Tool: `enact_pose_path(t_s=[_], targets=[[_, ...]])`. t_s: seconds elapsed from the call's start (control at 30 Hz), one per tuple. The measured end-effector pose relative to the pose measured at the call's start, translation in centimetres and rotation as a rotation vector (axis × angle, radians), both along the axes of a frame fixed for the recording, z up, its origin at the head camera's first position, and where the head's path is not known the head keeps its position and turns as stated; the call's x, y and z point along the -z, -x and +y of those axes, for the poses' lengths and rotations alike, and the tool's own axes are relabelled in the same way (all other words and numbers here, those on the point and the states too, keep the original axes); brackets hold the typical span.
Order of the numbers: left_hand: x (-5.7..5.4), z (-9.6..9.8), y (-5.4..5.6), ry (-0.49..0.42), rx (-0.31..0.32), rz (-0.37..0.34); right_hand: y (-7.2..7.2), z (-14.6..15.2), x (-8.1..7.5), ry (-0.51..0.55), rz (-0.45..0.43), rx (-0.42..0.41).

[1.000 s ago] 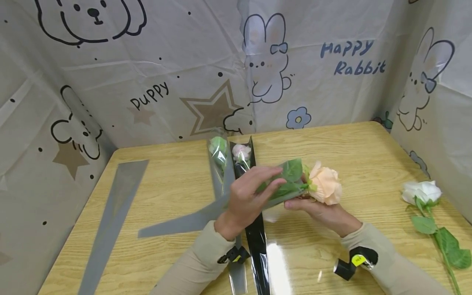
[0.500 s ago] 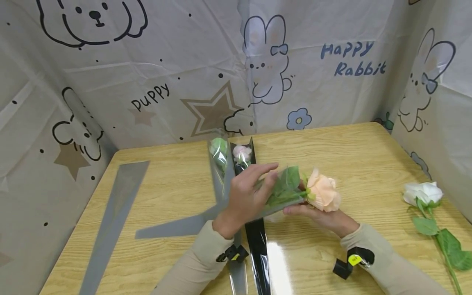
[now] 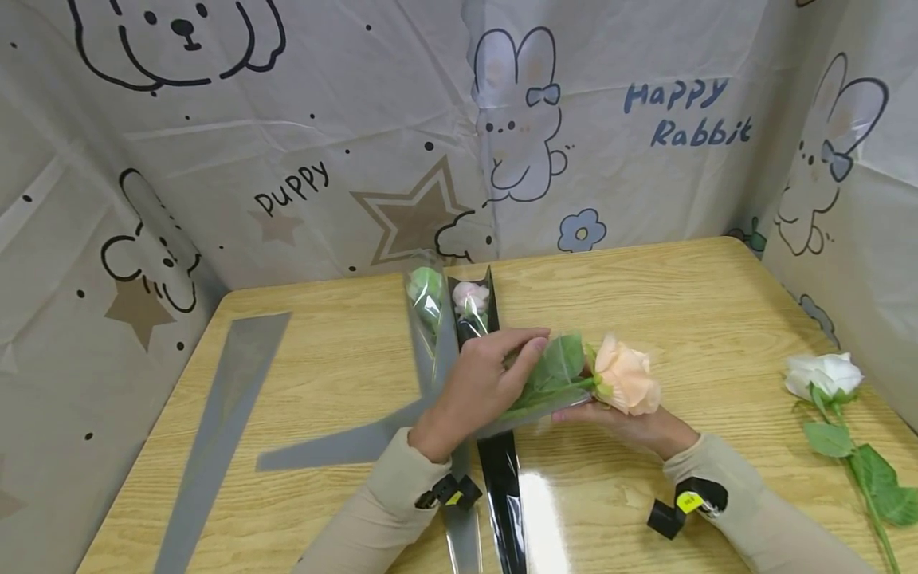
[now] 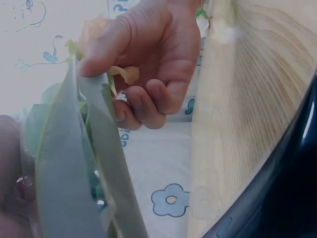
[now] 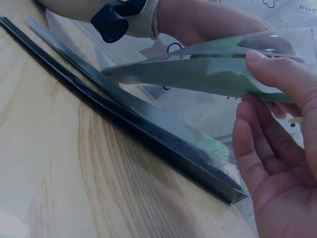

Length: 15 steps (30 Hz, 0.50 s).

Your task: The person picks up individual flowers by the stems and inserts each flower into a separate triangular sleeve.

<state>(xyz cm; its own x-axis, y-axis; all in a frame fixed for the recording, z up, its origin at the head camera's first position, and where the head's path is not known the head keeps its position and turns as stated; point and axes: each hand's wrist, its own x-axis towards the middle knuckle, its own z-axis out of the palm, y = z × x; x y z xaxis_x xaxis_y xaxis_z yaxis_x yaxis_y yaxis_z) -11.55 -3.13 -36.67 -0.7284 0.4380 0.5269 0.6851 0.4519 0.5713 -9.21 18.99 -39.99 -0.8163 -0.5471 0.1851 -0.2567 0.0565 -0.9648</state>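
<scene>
A peach rose with green leaves lies in a clear-and-grey flower sleeve, its bloom sticking out of the wide end. My right hand is under the bloom end; in the right wrist view its thumb and fingers pinch the sleeve's edge. My left hand holds the sleeve from above, farther down, thumb near the forefinger. Below the hands lie two wrapped flowers: a green rose in a grey sleeve and a pale pink rose in a black sleeve. The held stem's lower part is hidden.
Another grey sleeve lies flat at the left of the wooden table. A white rose with its stem lies at the right edge. A printed cloth hangs behind the table and along both sides.
The peach rose and its sleeve have come slightly lower and nearer. My left hand's thumb and forefinger have drawn closer together. The right hand keeps its hold with a small shift.
</scene>
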Motion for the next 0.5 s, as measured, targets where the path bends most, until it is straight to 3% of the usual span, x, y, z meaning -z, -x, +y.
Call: enact_pose_path(t_s=[0.1,0.33,0.5], targets=[[-0.12,0.06,-0.12,-0.012,0.012,-0.023,0.02,0.03,0.1,-0.009,-0.008,0.019],[-0.57,0.12,-0.25,-0.152,0.008,-0.058,0.3,0.24,0.44,-0.052,0.004,0.028],[-0.68,-0.03,-0.23,-0.18,-0.001,-0.05,0.26,0.3,0.26,-0.095,0.02,0.04]])
